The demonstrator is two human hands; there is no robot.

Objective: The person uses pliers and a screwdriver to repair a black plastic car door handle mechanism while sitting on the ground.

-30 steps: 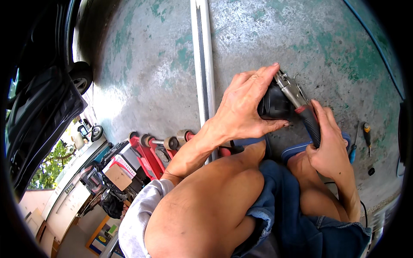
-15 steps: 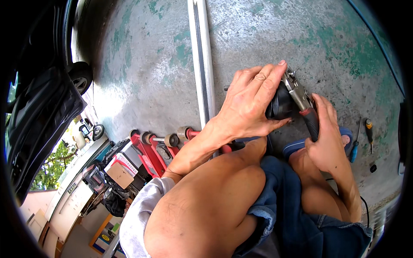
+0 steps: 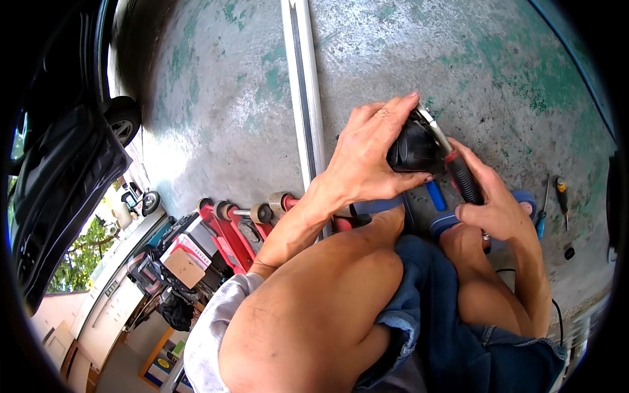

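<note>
My left hand (image 3: pixel 365 156) is wrapped round a rounded, glossy black part (image 3: pixel 414 149), thumb below and fingers over the top. In my right hand (image 3: pixel 493 204) is a pair of pliers (image 3: pixel 461 175) with red-and-black grips, its metal head against the upper right side of the black part. What the jaws grip is too small to make out. A second handle end pokes out below my right fist. Under the black part, a blue handle (image 3: pixel 435 196) shows near my sandal (image 3: pixel 443 224); its other end is hidden.
Right of my foot lie a blue-handled screwdriver (image 3: pixel 541 221), a yellow-and-black screwdriver (image 3: pixel 562 195) and a small black piece (image 3: pixel 569 253). A metal rail (image 3: pixel 303 85) crosses the concrete floor. Red jack equipment (image 3: pixel 226 237) stands left of my arm; a dark car (image 3: pixel 72 147) is farther left.
Both hands have shifted slightly left with the black part and the pliers. The pliers have turned a little, and the blue handle on the floor has come into view.
</note>
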